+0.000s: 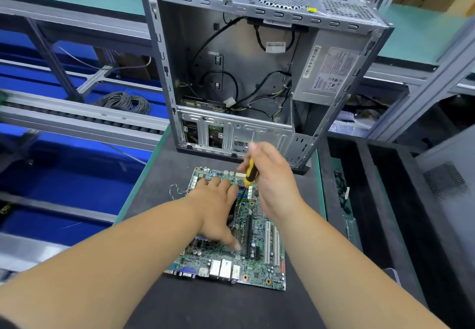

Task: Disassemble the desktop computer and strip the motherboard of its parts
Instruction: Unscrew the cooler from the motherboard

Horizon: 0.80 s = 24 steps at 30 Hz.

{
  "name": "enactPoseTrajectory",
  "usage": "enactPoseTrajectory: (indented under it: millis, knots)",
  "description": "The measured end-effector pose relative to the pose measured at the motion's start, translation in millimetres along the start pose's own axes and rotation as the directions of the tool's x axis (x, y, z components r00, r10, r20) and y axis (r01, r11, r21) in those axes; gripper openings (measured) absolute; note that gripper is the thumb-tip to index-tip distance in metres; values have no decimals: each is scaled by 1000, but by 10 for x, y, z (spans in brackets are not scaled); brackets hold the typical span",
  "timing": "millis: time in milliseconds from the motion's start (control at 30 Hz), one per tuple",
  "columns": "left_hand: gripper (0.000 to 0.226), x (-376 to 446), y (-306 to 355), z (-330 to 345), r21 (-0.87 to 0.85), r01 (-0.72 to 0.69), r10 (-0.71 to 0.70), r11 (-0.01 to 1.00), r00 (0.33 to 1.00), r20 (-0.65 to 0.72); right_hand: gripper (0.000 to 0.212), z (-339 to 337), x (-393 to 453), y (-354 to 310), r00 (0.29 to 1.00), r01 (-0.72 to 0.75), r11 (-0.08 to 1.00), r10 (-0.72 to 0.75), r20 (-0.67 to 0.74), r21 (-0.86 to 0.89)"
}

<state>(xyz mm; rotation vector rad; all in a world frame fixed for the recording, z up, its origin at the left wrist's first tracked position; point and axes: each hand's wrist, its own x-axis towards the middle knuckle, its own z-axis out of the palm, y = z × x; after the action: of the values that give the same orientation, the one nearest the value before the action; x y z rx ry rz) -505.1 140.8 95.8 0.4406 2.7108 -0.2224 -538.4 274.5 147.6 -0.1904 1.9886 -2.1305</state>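
Note:
A green motherboard (259,264) lies flat on the dark mat (159,308) in front of me. My left hand (216,208) lies spread over a black part in the board's middle, which it mostly hides, with the fingers straight. My right hand (272,182) grips a screwdriver with a yellow and black handle (250,174); its shaft points down at the board beside the left hand, near the blue memory slots (243,194). Behind the board stands the opened grey computer case (231,71), with loose black cables and a power supply (326,74) inside.
A thin wire bundle (176,190) trails off the board's left edge. Blue bins (64,187) and a conveyor rail (77,115) run along the left. Black foam trays (380,215) sit at the right, with a coil of grey cable (123,101) further back left.

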Motion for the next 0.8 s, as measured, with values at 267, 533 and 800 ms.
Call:
enactPoseTrajectory:
  millis: [267,533,800]
  knots:
    - [115,24,-23,-33,7,-24,24,1000,1000,20,37,52,25,133,989,144,954,-149,-2,264]
    - [120,40,-53,-111,-18,-42,44,999,995,91,25,74,157,82,925,91,992,-118,360,91]
    - [121,10,-74,-40,-57,-34,35,998,999,18,31,76,44,130,987,110,974,-130,89,200]
